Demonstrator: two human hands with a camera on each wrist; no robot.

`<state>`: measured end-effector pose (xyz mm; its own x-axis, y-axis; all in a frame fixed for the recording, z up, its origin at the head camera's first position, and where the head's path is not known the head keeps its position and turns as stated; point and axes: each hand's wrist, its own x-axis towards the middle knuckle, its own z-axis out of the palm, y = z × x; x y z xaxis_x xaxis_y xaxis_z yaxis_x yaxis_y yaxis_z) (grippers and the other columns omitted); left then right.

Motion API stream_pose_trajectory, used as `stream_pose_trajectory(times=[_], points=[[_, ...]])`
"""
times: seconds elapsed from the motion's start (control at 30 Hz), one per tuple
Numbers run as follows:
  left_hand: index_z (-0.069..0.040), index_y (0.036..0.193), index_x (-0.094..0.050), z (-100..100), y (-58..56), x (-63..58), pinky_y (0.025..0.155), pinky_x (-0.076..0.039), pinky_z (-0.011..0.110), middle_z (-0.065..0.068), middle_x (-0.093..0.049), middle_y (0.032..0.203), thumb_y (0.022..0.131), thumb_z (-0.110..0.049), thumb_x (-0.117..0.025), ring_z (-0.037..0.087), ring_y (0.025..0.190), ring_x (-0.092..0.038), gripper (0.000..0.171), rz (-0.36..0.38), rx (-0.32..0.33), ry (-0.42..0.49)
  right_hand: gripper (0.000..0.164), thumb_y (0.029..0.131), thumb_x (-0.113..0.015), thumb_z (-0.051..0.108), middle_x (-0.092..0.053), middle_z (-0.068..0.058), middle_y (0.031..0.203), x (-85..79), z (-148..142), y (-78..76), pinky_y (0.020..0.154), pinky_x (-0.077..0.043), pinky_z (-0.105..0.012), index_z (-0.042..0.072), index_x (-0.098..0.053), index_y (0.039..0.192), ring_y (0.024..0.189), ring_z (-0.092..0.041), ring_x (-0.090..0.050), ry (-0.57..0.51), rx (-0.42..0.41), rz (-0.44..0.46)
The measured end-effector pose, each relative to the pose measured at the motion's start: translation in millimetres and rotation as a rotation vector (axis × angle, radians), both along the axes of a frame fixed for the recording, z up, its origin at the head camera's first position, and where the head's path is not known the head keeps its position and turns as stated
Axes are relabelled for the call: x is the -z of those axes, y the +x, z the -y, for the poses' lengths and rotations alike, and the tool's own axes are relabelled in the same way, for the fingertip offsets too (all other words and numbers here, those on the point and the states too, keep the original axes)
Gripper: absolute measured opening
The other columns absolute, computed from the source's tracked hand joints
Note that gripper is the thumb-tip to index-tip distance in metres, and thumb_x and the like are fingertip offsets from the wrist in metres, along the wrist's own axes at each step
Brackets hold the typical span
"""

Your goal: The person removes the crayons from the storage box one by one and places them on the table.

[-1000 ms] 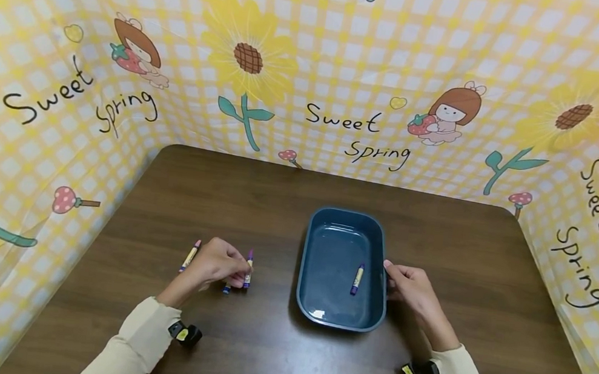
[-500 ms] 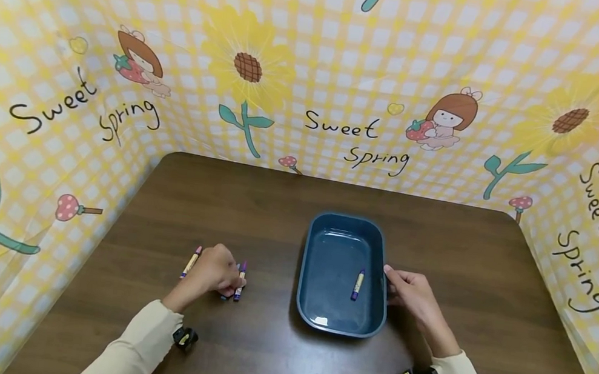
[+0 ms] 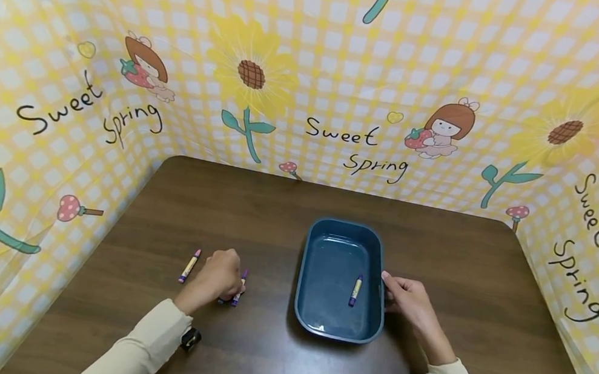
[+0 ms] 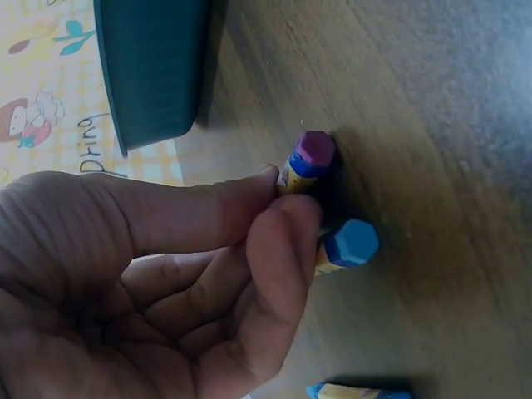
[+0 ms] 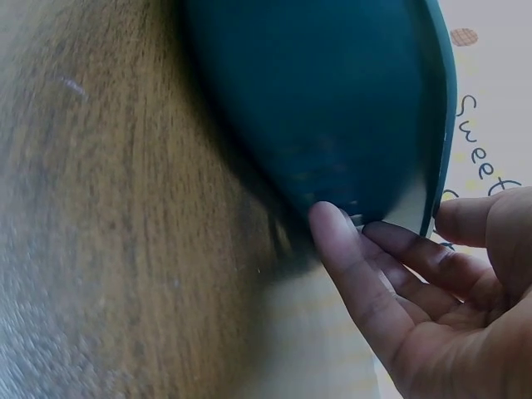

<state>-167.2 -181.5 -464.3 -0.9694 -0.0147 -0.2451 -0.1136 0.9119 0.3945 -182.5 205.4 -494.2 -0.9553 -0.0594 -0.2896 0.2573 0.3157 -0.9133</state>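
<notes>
My left hand (image 3: 220, 273) is on the left part of the table, palm toward its wrist camera. Its thumb and forefinger pinch a purple crayon (image 4: 314, 151) with a blue-and-yellow wrapper. Right beside the fingers is a blue crayon (image 4: 353, 243), mostly covered by the hand in the head view. My right hand (image 3: 410, 299) grips the right side of a dark blue rectangular tray (image 3: 301, 272), thumb at the rim and fingers against the outer wall. Inside the tray lies another purple crayon (image 3: 356, 291).
A pink-tipped crayon (image 3: 189, 265) lies left of my left hand. One blue-tipped crayon (image 4: 362, 391) shows at the bottom of the left wrist view. The brown wooden table (image 3: 253, 206) is walled by a yellow checked cloth (image 3: 345, 64) at the back and sides.
My left hand has turned over the crayons, covering more of the blue one, and the pinched purple crayon has shifted slightly left and nearer. The right hand keeps its hold on the tray.
</notes>
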Motion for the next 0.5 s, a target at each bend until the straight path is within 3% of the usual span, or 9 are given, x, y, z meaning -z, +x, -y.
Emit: stream_pose_trajectory(times=[0.23,0.37,0.5], points=[[-0.013,0.051,-0.045,-3.1,3.6,-1.5,0.047,-0.042,0.028,0.002,-0.047,0.056,0.069,0.000,-0.082,0.025,0.057,-0.052,0.044,-0.079,0.035,0.017,0.052,0.105,-0.056,0.039,-0.064,-0.002,0.073,2.2,-0.5,0.4,0.067,-0.063,-0.031,-0.011,-0.071,0.106,0.069,-0.016,-0.065,0.003,-0.003,-0.012],[-0.011,0.047,-0.048,-3.0,5.8,-9.1,0.047,-0.036,0.026,-0.003,-0.044,0.051,0.080,-0.009,-0.081,0.017,0.051,-0.046,0.047,-0.126,0.042,0.066,0.050,0.104,-0.057,0.037,-0.062,-0.002,0.071,2.7,0.8,1.0,0.066,-0.062,-0.031,-0.011,-0.071,0.103,0.068,-0.015,-0.064,-0.004,0.001,-0.007],[-0.009,0.055,-0.067,-4.3,4.0,-16.4,0.049,-0.037,0.024,-0.006,-0.056,0.049,0.093,-0.019,-0.073,0.009,0.047,-0.049,0.040,-0.176,-0.005,0.182,0.050,0.104,-0.057,0.036,-0.065,-0.003,0.072,2.2,1.2,-0.3,0.065,-0.062,-0.031,-0.012,-0.071,0.104,0.068,-0.016,-0.065,-0.011,0.011,-0.007]])
